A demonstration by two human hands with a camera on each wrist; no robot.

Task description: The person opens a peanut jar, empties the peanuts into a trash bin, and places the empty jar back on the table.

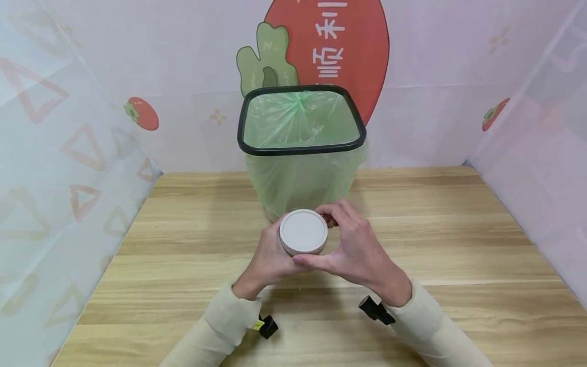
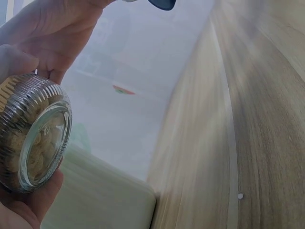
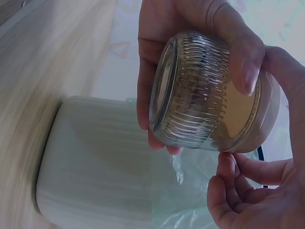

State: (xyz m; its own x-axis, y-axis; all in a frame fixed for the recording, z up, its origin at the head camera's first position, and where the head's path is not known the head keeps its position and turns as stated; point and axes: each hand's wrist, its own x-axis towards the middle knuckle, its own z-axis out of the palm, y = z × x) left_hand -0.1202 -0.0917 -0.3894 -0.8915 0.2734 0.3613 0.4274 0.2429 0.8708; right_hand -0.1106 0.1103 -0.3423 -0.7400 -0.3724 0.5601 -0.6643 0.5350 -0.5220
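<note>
Left grip [image 1: 270,257] is curled round the jar [image 3: 195,90], thumb along its side, and there's the right grip [image 1: 355,244], bent about the lid [image 1: 303,231], thumb near and forefinger far, parted just enough to span it. Between them they hold it above the surface [image 1: 183,244], lid uppermost, just on the person's side of the bin [image 3: 105,157]. Why the split? It looks as if the left carries the weight and steadies the glass, leaving the lid for the other's fingertips.

Now materials, biggest first: pale, streaky wood grain right across the surface. Next, the bin, off-white, faintly ribbed, rounded at its corners, wearing a thin, crinkled green liner [image 1: 307,178], presumably trapped by the black rim [image 1: 302,151] so it can't slip in. Then the jar: squat, clear, ridged glass that should give good purchase, a smooth ring at its base. On top, that lid, round, off-white, raised at the edge. Through the base, brownish lumps [image 2: 40,148], too murky to name. And tiniest of all, a white speck [image 2: 240,196] on the surface!
</note>
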